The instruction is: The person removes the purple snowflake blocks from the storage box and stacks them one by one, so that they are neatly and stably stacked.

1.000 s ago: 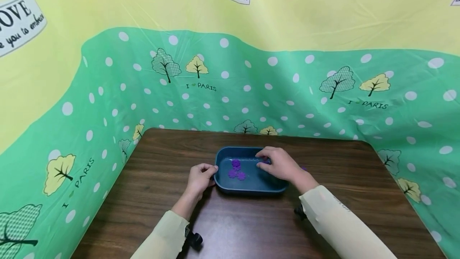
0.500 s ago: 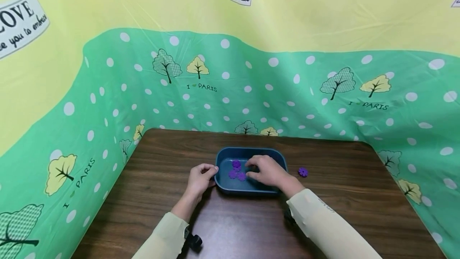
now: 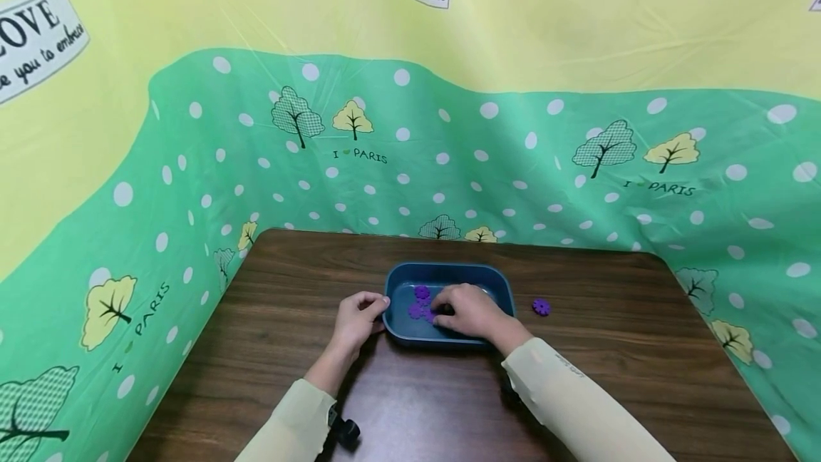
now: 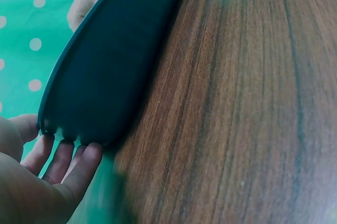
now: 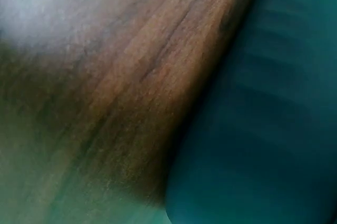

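At the left end of a blue rectangular tray, my left hand pinches the rim. The left wrist view shows its thumb over the edge and its fingers against the tray wall. My right hand is inside the tray with bent fingers, the tips right at a small cluster of purple flower-shaped discs. I cannot tell whether a disc is between those fingers. The right wrist view is blurred and shows the tray's side, not the hand.
Another purple flower-shaped disc lies on the table to the right of the tray. The brown wood-grain table is backed by a green and yellow printed cloth.
My right hand has moved left inside the tray, from its right part to the cluster of discs, uncovering the disc on the table. My left hand has stayed on the rim.
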Available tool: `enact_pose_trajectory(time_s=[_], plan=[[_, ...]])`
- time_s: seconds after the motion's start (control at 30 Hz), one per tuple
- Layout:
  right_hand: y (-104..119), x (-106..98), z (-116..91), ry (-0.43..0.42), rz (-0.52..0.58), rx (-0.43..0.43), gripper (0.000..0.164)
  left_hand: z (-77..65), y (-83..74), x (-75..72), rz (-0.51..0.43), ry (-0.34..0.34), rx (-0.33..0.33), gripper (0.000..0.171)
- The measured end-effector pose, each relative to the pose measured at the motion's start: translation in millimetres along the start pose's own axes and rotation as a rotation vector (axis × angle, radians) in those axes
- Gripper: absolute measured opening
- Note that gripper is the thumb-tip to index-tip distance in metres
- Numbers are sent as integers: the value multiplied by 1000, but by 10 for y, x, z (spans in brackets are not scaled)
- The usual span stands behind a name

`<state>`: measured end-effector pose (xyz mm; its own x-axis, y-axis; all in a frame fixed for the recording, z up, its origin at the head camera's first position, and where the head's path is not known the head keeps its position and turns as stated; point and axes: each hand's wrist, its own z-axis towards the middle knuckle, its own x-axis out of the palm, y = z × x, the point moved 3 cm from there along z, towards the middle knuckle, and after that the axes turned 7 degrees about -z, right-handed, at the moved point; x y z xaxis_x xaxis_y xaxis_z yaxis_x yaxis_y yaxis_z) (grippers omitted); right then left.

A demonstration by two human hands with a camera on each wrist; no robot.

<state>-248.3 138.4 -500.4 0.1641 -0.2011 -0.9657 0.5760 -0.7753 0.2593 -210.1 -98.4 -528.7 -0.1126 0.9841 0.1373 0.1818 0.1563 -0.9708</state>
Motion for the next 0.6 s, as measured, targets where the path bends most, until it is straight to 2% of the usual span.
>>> enact_pose_trajectory(time_s=[0.33, 0.6], plan=[[32, 12, 30, 21, -73, -3, 23, 33, -9, -6, 16, 13, -17, 30], [34, 30, 62, 27, -75, 16, 22, 20, -32, -1, 11, 32, -32, 30]])
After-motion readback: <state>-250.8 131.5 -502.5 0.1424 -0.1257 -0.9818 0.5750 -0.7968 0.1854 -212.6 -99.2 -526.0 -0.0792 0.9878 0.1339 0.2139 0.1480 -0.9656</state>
